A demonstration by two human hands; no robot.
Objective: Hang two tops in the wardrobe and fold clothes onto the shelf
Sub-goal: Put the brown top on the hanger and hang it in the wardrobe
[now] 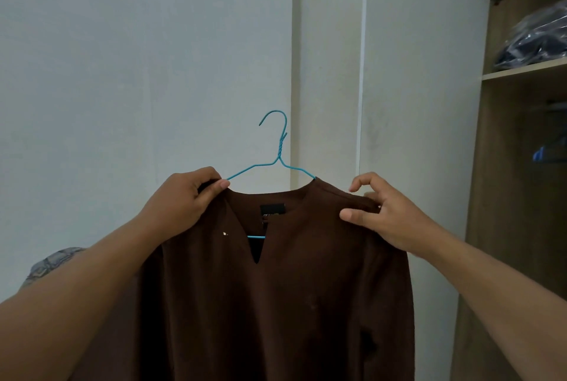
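Observation:
A brown long-sleeved top [294, 288] with a V-slit neck hangs in front of me on a blue wire hanger [277, 147], whose hook points up and left. My left hand [184, 202] grips the top's left shoulder together with the hanger's arm. At the other shoulder, my right hand [383, 215] pinches the cloth between thumb and fingers. The hanger's lower bar shows through the neck slit. The lower part of the top runs out of the frame.
The open wooden wardrobe [503, 165] stands at the right, with a shelf [524, 72] carrying dark clothes in clear plastic [537, 40]. A white door panel [420, 73] stands beside it. A patterned grey cloth [52, 264] lies at the lower left. A plain pale wall is behind.

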